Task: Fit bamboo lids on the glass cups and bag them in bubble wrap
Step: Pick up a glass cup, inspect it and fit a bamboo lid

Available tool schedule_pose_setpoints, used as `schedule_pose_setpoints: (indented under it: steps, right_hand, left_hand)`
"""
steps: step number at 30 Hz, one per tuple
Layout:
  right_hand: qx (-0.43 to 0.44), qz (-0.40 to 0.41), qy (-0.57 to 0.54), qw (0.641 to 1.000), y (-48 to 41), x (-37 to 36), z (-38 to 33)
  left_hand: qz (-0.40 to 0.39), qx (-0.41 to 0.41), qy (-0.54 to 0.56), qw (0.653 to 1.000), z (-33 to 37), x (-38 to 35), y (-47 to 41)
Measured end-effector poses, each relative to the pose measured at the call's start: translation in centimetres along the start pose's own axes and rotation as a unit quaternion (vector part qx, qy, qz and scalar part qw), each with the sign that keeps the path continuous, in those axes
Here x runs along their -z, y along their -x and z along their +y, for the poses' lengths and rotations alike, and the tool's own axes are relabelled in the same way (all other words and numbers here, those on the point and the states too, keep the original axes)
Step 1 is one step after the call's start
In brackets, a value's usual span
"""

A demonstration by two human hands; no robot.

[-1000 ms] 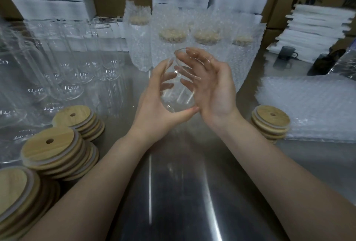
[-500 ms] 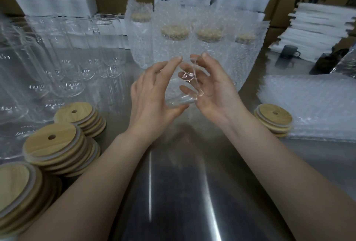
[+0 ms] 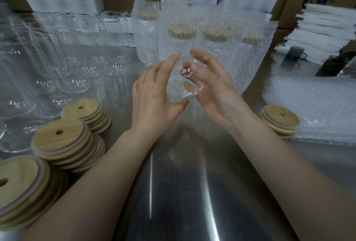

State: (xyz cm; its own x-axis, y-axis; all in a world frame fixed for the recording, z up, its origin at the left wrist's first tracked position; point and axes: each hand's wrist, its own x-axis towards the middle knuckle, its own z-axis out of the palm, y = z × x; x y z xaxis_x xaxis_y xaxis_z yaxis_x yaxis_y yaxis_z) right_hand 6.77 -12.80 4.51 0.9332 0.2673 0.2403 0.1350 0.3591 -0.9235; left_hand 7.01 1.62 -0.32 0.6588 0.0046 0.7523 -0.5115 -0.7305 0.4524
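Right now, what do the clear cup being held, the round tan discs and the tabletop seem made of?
Clear drinking cup: seemingly glass, glossy; fingers show through it, highlights glint. Round tan holed lids: likely bamboo, matte, grain visible; pale rim ring, perhaps silicone. Grey tabletop: probably stainless steel, brushed, with streaky reflections.

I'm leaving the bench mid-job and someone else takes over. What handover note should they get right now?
Hands: left hand and right hand both hold one unlidded glass cup above the steel table.
Lids: bamboo lid stacks at left, a smaller stack at right by the bubble-wrap bags.
Done: several lidded, bagged cups at the back.
Left: lid and bag this cup, then the bare glasses at left.
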Motion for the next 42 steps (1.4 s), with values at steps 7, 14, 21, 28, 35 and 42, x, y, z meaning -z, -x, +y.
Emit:
schedule_pose_setpoints:
  steps: [7, 14, 21, 28, 35, 42]
  right_hand:
    - [0.017, -0.057, -0.004, 0.998, -0.1, 0.3, 0.0]
    - [-0.006, -0.120, -0.002, 0.993, -0.6, 2.2, -0.6]
    - [-0.020, -0.074, -0.078, 0.994, -0.9, 2.7, -0.5]
    - [-0.032, -0.015, -0.061, 0.998, -1.2, 3.0, -0.6]
    - [-0.045, 0.019, -0.034, 0.998, -1.2, 2.9, -0.9]
    - [-0.037, 0.034, 0.019, 0.999, -0.7, 2.1, -1.1]
  left_hand:
    - [0.023, 0.031, 0.054, 0.998, 0.2, 0.3, 0.1]
    - [0.042, 0.039, 0.127, 0.990, -0.1, 0.5, 0.2]
    - [0.034, -0.010, 0.139, 0.990, -0.5, 0.4, 0.1]
    - [-0.005, -0.018, 0.129, 0.991, -0.2, 0.4, 0.0]
    - [-0.030, -0.042, 0.065, 0.997, -0.1, 0.3, -0.1]
    - [-0.052, -0.057, -0.008, 0.997, 0.1, 0.2, 0.0]
